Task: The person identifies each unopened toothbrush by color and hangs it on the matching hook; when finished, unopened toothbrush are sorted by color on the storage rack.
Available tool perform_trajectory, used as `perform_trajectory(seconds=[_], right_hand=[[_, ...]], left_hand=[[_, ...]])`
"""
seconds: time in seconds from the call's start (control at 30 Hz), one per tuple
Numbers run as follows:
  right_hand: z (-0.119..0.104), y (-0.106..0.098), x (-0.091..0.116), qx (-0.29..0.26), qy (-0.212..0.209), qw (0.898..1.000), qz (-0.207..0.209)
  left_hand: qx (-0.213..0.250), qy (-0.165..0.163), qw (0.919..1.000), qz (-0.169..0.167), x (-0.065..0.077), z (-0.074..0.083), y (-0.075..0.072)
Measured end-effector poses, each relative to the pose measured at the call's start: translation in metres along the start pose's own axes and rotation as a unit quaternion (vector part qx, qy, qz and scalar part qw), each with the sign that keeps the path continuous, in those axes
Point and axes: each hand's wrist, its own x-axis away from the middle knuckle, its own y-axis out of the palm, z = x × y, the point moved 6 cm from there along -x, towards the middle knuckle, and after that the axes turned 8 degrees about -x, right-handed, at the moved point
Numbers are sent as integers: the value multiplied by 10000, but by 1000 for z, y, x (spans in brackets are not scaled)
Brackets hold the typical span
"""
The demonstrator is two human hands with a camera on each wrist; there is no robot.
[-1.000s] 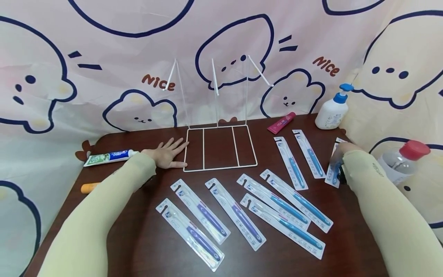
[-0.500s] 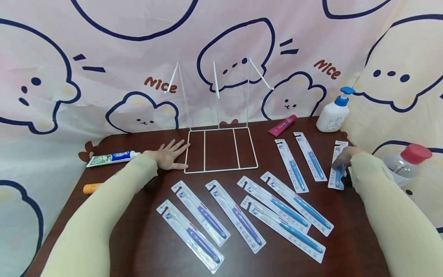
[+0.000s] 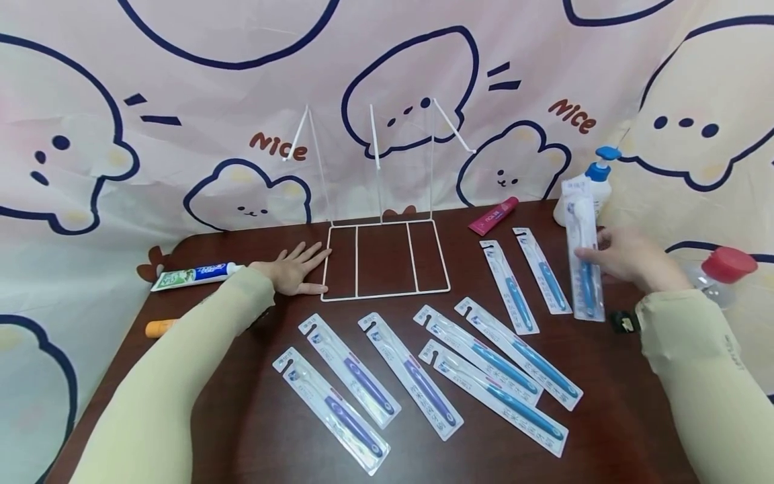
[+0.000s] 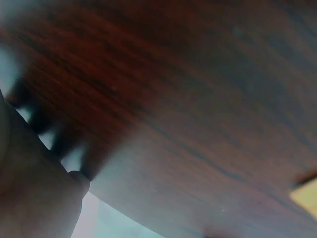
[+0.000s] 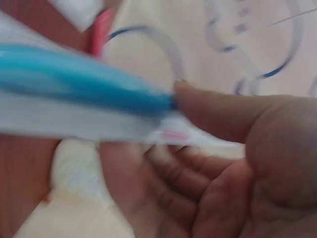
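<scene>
My right hand (image 3: 631, 259) pinches a packaged blue toothbrush (image 3: 583, 228) between thumb and fingers. The pack is raised nearly upright and partly covers the white pump bottle (image 3: 600, 195). In the right wrist view the thumb presses near the end of the blue handle (image 5: 74, 79), while the other fingers are curled behind the card. My left hand (image 3: 293, 272) lies on the table with spread fingers, touching the left side of a white wire rack (image 3: 356, 262). Two packaged blue toothbrushes, one (image 3: 510, 288) farther left than the other (image 3: 542, 272), lie left of the held pack.
Several more blue toothbrush packs (image 3: 519, 353) and purple ones (image 3: 411, 376) lie across the front. A pink tube (image 3: 494, 216) is at the back. Toothpaste (image 3: 196, 275) and an orange item (image 3: 158, 329) lie left. A red-capped clear bottle (image 3: 728, 265) stands right. Hooks rise from the rack.
My right hand has lifted the blue toothbrush pack off the table at the right and tilted it upright. The left hand stays in place by the rack.
</scene>
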Motion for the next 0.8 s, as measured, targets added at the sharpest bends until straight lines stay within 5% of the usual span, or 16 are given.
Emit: perform_trajectory(seconds=[0.2, 0.37, 0.6, 0.8], right_hand=[[-65, 25, 29, -535, -1677, 9835, 408], [-105, 55, 42, -884, -2559, 9614, 496], [-137, 77, 41, -848, -3059, 9470, 499], [-142, 78, 24, -757, -2921, 9517, 568]], left_hand=[[58, 4, 10000, 11, -2, -1, 1], [11, -77, 10000, -7, -3, -6, 5], [-58, -71, 10000, 32, -1, -3, 0], [-59, -5, 10000, 34, 3, 5, -5]])
